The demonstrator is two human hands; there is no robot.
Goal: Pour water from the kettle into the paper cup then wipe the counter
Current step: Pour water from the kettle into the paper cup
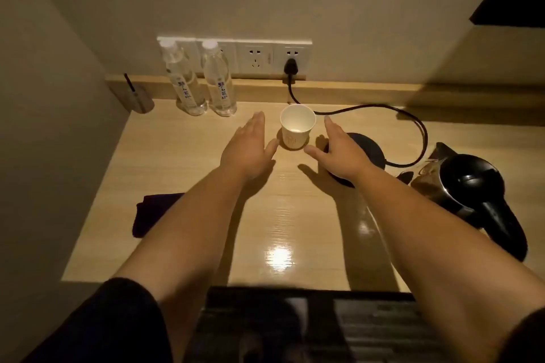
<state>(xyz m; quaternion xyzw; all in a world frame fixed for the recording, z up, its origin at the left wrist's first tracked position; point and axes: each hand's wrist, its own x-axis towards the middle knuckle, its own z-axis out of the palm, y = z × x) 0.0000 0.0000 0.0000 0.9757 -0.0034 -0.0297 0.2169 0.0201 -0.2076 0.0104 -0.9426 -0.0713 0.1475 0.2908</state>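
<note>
Pale wooden tabletop carries a white paper cup near the wall, between left hand and right hand, each grip spread flat, holding nothing. Kettle stands far right; dark cloth left.

Two bottles, one cup, one kettle

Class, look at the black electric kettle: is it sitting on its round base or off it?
Off. The black electric kettle stands on the wooden counter, right of its round black base, which is bare.
</note>
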